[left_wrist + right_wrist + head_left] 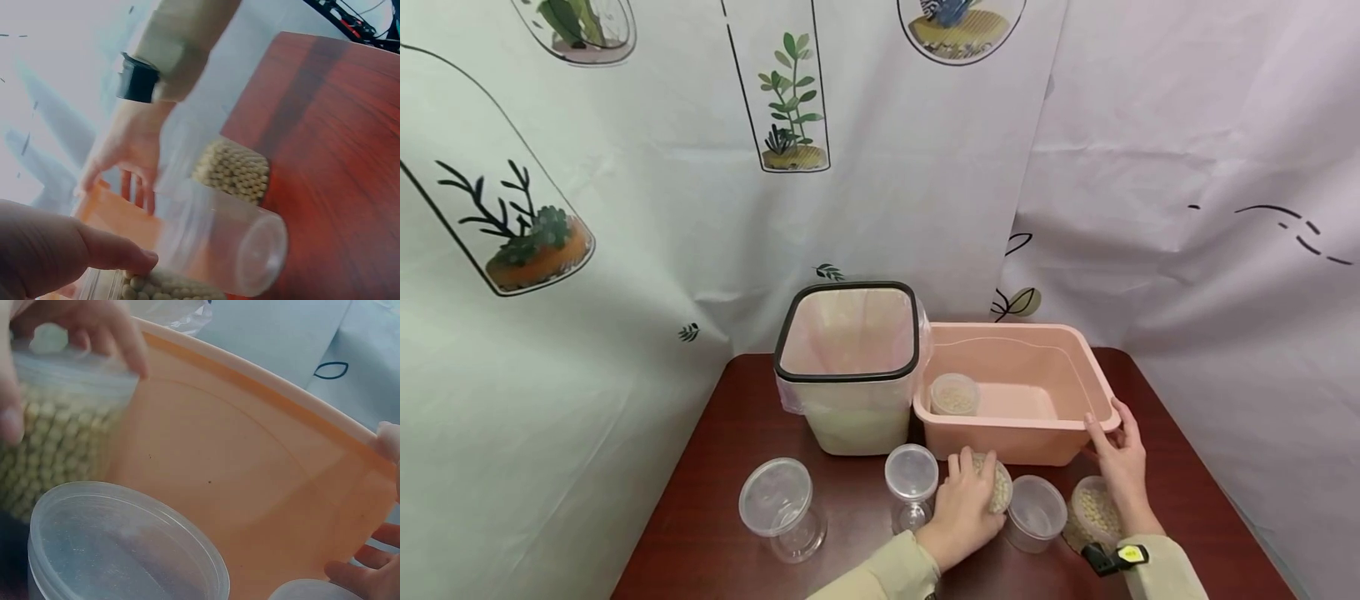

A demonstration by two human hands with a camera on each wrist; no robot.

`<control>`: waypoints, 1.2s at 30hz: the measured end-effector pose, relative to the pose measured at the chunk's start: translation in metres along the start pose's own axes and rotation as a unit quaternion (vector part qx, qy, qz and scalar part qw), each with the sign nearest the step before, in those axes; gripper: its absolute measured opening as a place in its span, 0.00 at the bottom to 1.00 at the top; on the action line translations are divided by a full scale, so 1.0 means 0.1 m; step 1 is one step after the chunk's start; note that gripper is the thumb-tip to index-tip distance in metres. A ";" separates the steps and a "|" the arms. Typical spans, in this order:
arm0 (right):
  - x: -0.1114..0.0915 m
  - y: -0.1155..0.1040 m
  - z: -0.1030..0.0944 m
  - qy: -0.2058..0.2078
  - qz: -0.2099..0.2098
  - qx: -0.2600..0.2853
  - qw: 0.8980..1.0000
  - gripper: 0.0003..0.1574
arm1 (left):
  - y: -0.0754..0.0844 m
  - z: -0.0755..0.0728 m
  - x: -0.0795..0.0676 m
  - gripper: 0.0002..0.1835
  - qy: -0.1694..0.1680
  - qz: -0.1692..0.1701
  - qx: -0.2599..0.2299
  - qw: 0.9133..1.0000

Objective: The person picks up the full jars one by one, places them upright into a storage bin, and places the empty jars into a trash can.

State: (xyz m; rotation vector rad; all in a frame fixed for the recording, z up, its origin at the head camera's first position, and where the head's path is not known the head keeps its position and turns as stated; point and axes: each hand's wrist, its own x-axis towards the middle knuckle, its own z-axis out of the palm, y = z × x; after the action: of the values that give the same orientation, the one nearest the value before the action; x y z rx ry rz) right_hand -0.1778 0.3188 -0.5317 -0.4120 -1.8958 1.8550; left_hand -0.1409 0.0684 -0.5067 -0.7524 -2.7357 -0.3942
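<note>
My left hand (964, 508) grips a clear lidded tub of pale round beans (1002, 490) from above, just in front of the pink bin (1000, 442). In the left wrist view, its thumb (122, 253) lies along the side of that tub. At the bin's front right corner my right hand (1126, 471) holds the rim, thumb on the near side and fingers around the corner. A clear tub with nothing visible in it (1036, 512) stands between the hands. Another tub of beans (1097, 510) sits below the right hand, partly covered by the wrist.
Inside the bin, at its left end, stands a tub with pale contents (955, 394). A bag-lined trash can with a black rim (850, 417) adjoins the bin. Two clear stemmed containers, a wide one (777, 498) and a smaller one (912, 473), stand on the dark red table (700, 517).
</note>
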 end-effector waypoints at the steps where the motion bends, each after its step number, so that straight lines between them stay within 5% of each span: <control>1: -0.03 -0.05 0.02 0.000 0.003 -0.002 1.000 0.40 | 0.01 -0.03 0.01 0.46 0.004 0.000 -0.001 1.000; 7: -0.10 -0.16 0.05 0.007 0.012 -0.004 1.000 0.40 | 0.05 -0.18 0.06 0.47 0.021 0.006 -0.011 1.000; 19: 0.11 0.19 -0.05 0.006 0.007 0.004 1.000 0.41 | 0.08 -0.50 0.17 0.48 0.061 0.054 -0.005 0.997; 28: -0.02 -0.01 0.00 0.007 0.004 0.012 1.000 0.40 | 0.14 -0.78 0.28 0.46 0.084 0.089 -0.034 0.992; 33: -0.08 -0.15 0.05 0.012 0.019 -0.004 1.000 0.40 | 0.16 -0.91 0.40 0.45 0.111 0.113 -0.006 0.987; 36: -0.02 -0.03 0.02 0.013 0.021 0.012 1.000 0.40 | 0.16 -0.98 0.48 0.45 0.123 0.119 0.012 0.985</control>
State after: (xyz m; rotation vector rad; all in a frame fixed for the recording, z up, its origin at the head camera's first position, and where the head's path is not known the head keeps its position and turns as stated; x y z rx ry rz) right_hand -0.1771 0.3163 -0.5291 -0.4681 -1.8594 1.8882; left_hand -0.1535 0.0712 -0.3976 -0.9432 -2.3846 -0.3743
